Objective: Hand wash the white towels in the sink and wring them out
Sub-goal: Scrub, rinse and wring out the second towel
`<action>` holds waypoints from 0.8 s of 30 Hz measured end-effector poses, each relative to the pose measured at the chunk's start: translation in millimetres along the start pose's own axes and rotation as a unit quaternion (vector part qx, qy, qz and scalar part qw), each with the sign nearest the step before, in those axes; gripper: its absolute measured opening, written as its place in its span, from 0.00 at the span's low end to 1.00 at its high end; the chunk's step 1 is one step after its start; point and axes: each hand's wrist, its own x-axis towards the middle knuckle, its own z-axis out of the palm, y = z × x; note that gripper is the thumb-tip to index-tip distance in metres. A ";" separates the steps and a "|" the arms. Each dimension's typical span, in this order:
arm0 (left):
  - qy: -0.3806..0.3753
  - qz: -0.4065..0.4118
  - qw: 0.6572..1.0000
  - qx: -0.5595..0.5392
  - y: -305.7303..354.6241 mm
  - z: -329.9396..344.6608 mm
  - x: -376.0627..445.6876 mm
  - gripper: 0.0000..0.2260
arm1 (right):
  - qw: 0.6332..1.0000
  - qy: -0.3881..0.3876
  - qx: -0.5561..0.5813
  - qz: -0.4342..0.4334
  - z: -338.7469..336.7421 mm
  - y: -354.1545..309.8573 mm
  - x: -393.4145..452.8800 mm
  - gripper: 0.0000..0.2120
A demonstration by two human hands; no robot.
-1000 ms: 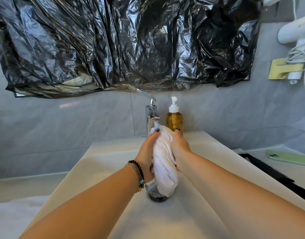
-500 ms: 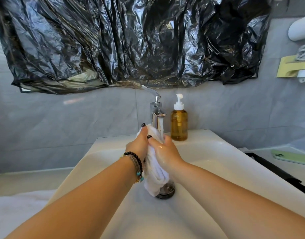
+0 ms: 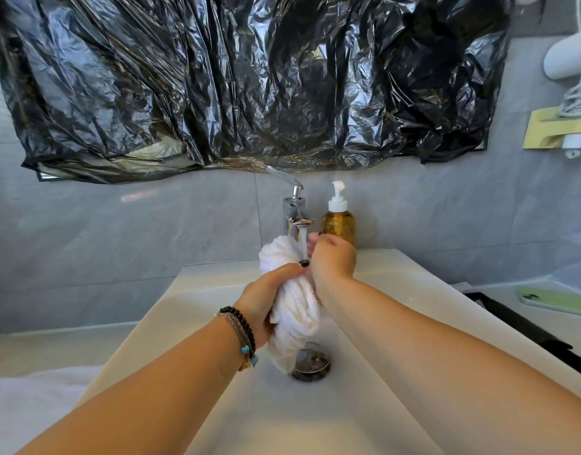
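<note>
While water runs from the faucet [image 3: 297, 211], both hands have 1 white towel [image 3: 294, 300] bunched up over the sink [image 3: 171, 323], pretty much right above the drain [image 3: 311, 364]. Left hand [image 3: 269, 300] is wrapped around the middle of the bundle, fingers curled tight around it, dark-painted thumbnail showing on the front. Right hand [image 3: 331, 261] sits just beside it on the other side, fingers curled in against the upper part of the towel right where the stream comes down. Can't tell how firmly that one is squeezing, but it's clearly closed around the cloth.

Top of the towel puffs out in a round wad above the left hand, just under the spout. Bottom end hangs down in twisted folds and nearly reaches the drain.

Left wrist has a couple of beaded bracelets [image 3: 241, 333]. Amber soap bottle [image 3: 339, 221] with a white pump stands on the sink's back ledge just right of the faucet. Crinkly black plastic sheet [image 3: 249, 80] covers the wall above. Green phone [image 3: 556, 302] lies on the bench off to the right, well apart from the sink.
</note>
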 end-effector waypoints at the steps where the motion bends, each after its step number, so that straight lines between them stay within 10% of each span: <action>1: -0.005 0.009 1.000 0.004 1.6 -3.7 0.8 0.31 | 0.997 -0.004 0.073 0.034 5.6 -4.6 3.8 0.13; 7: 0.011 0.074 0.997 0.028 3.3 -35.0 2.4 0.29 | 0.953 -0.059 0.207 0.213 24.4 -12.5 0.5 0.15; 18: -0.080 0.046 0.996 -0.003 -0.6 -30.2 -2.9 0.25 | 0.991 -0.083 -0.040 0.094 -33.2 -35.2 -4.9 0.09; 24: -0.125 0.019 0.992 0.007 -8.7 0.1 -0.7 0.26 | 0.967 -0.069 -0.205 -0.135 -77.8 -71.2 6.2 0.08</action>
